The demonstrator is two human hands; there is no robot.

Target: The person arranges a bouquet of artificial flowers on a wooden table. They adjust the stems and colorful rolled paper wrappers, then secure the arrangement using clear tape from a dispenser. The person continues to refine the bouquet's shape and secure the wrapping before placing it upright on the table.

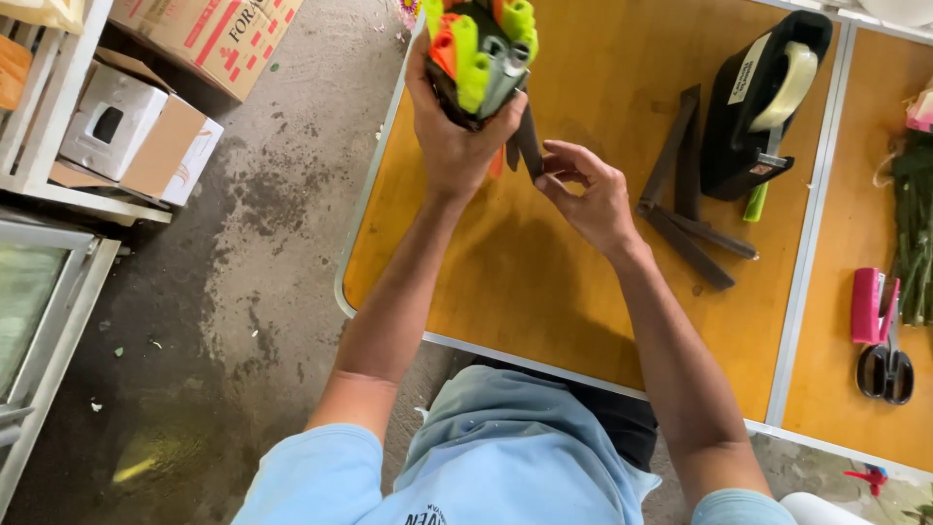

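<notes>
My left hand (455, 136) grips a bundle of rolled paper tubes (483, 51) in orange, lime green and grey, held upright over the far left corner of the orange table (544, 292). My right hand (586, 190) pinches a dark brown paper strip (527, 141) that hangs from the bundle's lower side. Both hands are close together above the table.
Several dark brown strips (685, 194) lie on the table beside a black tape dispenser (763, 102). On the adjoining table to the right are a red stapler (868, 304), scissors (886, 365) and green stems (914, 233). Cardboard boxes (146, 126) stand on the concrete floor at the left.
</notes>
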